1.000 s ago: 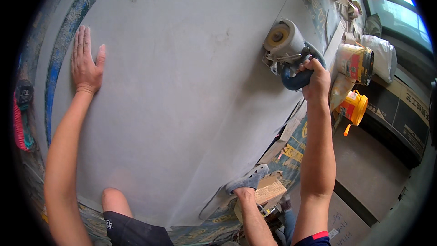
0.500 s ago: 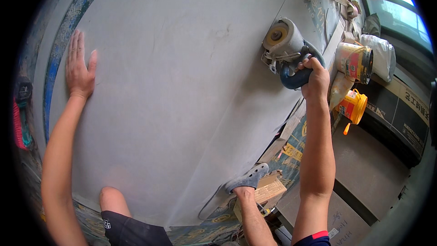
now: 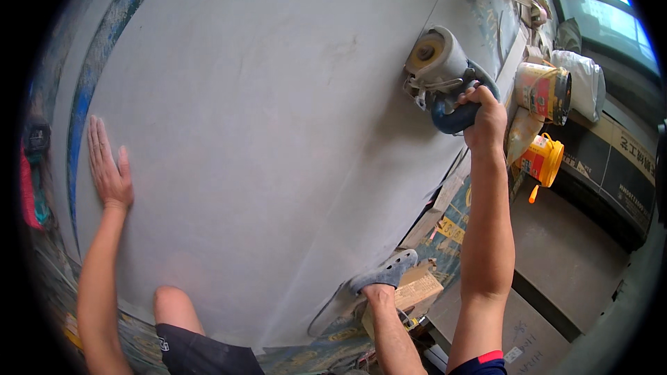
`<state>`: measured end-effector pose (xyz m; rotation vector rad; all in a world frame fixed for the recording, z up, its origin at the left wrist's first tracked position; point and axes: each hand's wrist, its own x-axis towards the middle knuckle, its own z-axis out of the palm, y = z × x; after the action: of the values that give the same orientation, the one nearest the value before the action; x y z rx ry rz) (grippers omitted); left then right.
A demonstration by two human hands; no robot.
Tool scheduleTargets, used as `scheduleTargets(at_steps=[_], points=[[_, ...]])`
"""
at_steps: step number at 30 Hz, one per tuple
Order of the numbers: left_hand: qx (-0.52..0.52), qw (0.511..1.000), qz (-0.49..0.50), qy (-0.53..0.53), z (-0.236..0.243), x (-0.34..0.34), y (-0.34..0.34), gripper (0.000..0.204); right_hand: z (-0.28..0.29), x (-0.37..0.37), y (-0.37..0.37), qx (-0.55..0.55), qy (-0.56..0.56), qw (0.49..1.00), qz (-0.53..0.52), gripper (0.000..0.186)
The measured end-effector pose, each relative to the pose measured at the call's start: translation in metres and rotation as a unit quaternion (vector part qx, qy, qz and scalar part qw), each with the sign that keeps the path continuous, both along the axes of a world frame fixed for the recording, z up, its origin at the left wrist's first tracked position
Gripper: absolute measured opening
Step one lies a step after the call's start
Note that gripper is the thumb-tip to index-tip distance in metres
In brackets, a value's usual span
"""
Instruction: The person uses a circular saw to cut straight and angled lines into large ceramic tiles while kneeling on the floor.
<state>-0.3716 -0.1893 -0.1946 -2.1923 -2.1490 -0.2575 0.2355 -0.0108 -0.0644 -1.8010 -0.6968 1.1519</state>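
My left hand (image 3: pixel 110 170) lies flat, fingers stretched out, near the left edge of a large pale grey slab (image 3: pixel 271 153). My right hand (image 3: pixel 486 114) is closed on the dark blue looped handle of a power tool (image 3: pixel 436 62) with a yellow-centred wheel, on the slab's upper right part. Near the slab's lower edge are my bare knee (image 3: pixel 174 302) and my foot in a grey clog (image 3: pixel 382 274).
Buckets (image 3: pixel 535 94), an orange pail (image 3: pixel 538 167) and a white sack (image 3: pixel 580 83) line the right side, beside dark boxed panels (image 3: pixel 604 187) and a window (image 3: pixel 611 28). A cardboard box (image 3: pixel 417 292) is below the clog. A red-and-teal object (image 3: pixel 35 194) lies far left.
My left hand has moved down and slightly left along the slab. My right hand and the tool have shifted only slightly.
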Motion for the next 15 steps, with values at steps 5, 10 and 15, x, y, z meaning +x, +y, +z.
scheduleTargets(at_steps=[5,10,15], points=[[0.008,1.000,-0.007,0.003,0.0005,-0.0017,0.0033,0.068,-0.0012,0.0026,-0.0036,-0.001,0.019,1.000,-0.004,0.013],[0.007,1.000,-0.001,0.013,-0.0014,-0.0043,0.0019,0.068,-0.0011,-0.0030,-0.0058,0.010,0.006,1.000,-0.015,0.004],[0.004,1.000,0.000,0.019,-0.0010,-0.0045,0.0027,0.068,-0.0037,-0.0006,-0.0082,0.017,0.002,1.000,-0.019,0.002]])
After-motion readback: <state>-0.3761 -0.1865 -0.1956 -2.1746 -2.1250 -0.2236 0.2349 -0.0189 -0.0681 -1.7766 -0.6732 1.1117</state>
